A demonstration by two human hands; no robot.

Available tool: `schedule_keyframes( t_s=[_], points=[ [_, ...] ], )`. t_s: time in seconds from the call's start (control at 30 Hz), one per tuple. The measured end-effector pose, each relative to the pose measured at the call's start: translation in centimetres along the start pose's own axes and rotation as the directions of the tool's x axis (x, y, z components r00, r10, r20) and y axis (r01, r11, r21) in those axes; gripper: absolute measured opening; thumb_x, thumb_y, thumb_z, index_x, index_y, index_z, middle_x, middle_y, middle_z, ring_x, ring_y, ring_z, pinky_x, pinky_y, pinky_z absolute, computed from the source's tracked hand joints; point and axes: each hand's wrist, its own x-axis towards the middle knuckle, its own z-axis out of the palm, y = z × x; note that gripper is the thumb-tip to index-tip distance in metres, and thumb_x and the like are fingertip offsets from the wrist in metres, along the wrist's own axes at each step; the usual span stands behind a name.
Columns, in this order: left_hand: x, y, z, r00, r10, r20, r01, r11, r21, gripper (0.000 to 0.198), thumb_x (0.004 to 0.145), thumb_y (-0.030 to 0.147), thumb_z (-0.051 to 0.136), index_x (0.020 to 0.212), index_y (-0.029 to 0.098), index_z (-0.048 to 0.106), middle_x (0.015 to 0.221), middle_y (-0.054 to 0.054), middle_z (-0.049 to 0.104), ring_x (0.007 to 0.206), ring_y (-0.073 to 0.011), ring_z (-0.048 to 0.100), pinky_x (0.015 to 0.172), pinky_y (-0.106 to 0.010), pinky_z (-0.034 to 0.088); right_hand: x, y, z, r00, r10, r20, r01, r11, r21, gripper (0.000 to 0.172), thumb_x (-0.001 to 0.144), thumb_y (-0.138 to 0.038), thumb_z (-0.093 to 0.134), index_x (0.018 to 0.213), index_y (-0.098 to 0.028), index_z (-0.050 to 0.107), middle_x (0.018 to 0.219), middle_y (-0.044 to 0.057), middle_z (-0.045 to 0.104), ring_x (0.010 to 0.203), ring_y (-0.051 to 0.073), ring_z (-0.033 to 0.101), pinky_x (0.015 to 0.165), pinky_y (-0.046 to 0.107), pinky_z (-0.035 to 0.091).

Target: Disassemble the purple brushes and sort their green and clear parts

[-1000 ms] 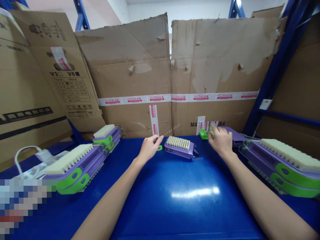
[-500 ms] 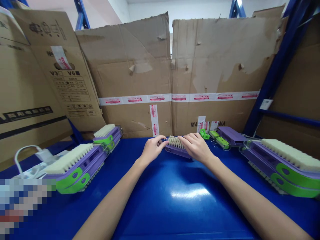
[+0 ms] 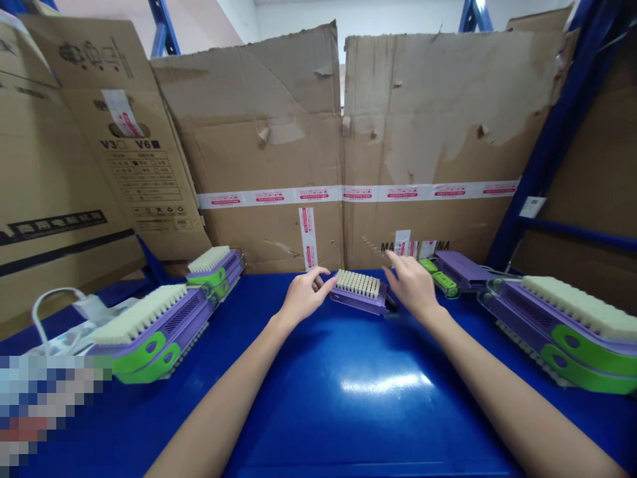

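A small purple brush (image 3: 359,302) with rows of cream bristles lies on the blue surface ahead of me. My left hand (image 3: 307,297) curls its fingers and thumb around the brush's left end. My right hand (image 3: 414,284) is raised just beyond the right end, clear of the bristles. From its fingertips a thin, coil-like strand (image 3: 373,245) slants up and left; it is faint, and how the fingertips pinch it is partly hidden. Behind the right hand sit green blocks (image 3: 442,282) and a purple part (image 3: 462,271).
Stacked purple and green brushes stand at left (image 3: 149,332) and right (image 3: 562,332), with a smaller one (image 3: 213,269) at back left. A white cable (image 3: 50,295) loops at far left. Cardboard panels (image 3: 269,139) wall the back of the blue tabletop (image 3: 318,398).
My right hand has lifted off the bristles and moved right, uncovering the brush top. The coil-like strand now shows at its fingertips. My left hand stays at the brush's left end.
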Motion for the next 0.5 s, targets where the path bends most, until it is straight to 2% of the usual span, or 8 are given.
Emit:
schedule_keyframes(
  t_s=[0.07, 0.13, 0.23, 0.33, 0.5],
  points=[
    [0.0, -0.1, -0.1, 1.000, -0.003, 0.020, 0.003, 1.000, 0.026, 0.030, 0.083, 0.047, 0.051, 0.093, 0.021, 0.061, 0.063, 0.002, 0.061, 0.057, -0.0114, 0.055, 0.058, -0.023, 0.040, -0.1, 1.6, 0.1, 0.981, 0.186, 0.056, -0.182, 0.980, -0.079, 0.037, 0.091, -0.029, 0.039, 0.120, -0.012, 0.055, 0.096, 0.013, 0.066, 0.089, 0.024, 0.056, 0.068, 0.030, 0.040],
    [0.0, -0.1, -0.1, 0.999, 0.001, 0.040, -0.003, 0.999, 0.051, 0.030, 0.084, 0.046, 0.050, 0.094, 0.021, 0.061, 0.065, 0.002, 0.062, 0.059, -0.0117, 0.056, 0.060, -0.023, 0.041, -0.3, 3.1, 0.1, 0.930, 0.350, 0.114, -0.333, 0.932, -0.146, 0.038, 0.090, -0.031, 0.039, 0.120, -0.013, 0.055, 0.099, 0.013, 0.065, 0.089, 0.024, 0.058, 0.063, 0.029, 0.039],
    [-0.1, 0.0, -0.1, 0.998, 0.009, 0.064, -0.014, 0.996, 0.085, 0.029, 0.084, 0.045, 0.050, 0.095, 0.021, 0.061, 0.065, 0.002, 0.063, 0.060, -0.0122, 0.057, 0.061, -0.024, 0.041, -0.7, 4.8, 0.1, 0.843, 0.501, 0.195, -0.459, 0.860, -0.223, 0.037, 0.090, -0.033, 0.039, 0.115, -0.014, 0.058, 0.100, 0.014, 0.065, 0.085, 0.025, 0.059, 0.060, 0.029, 0.038],
    [-0.1, 0.2, 0.0, 0.997, 0.005, 0.078, -0.014, 0.993, 0.114, 0.028, 0.084, 0.045, 0.050, 0.095, 0.022, 0.061, 0.066, 0.002, 0.063, 0.062, -0.0126, 0.057, 0.060, -0.023, 0.040, -1.0, 5.7, 0.2, 0.808, 0.536, 0.245, -0.467, 0.836, -0.289, 0.035, 0.089, -0.032, 0.038, 0.109, -0.013, 0.062, 0.098, 0.015, 0.066, 0.087, 0.027, 0.058, 0.064, 0.032, 0.038],
    [-0.3, 0.1, 0.2, 0.995, -0.005, 0.102, -0.009, 0.991, 0.132, 0.028, 0.084, 0.045, 0.050, 0.096, 0.022, 0.061, 0.066, 0.002, 0.064, 0.062, -0.0123, 0.057, 0.060, -0.023, 0.040, -1.3, 5.9, 0.5, 0.819, 0.505, 0.272, -0.400, 0.843, -0.361, 0.034, 0.087, -0.029, 0.039, 0.099, -0.010, 0.064, 0.095, 0.017, 0.067, 0.094, 0.031, 0.054, 0.074, 0.039, 0.034]
  ],
)
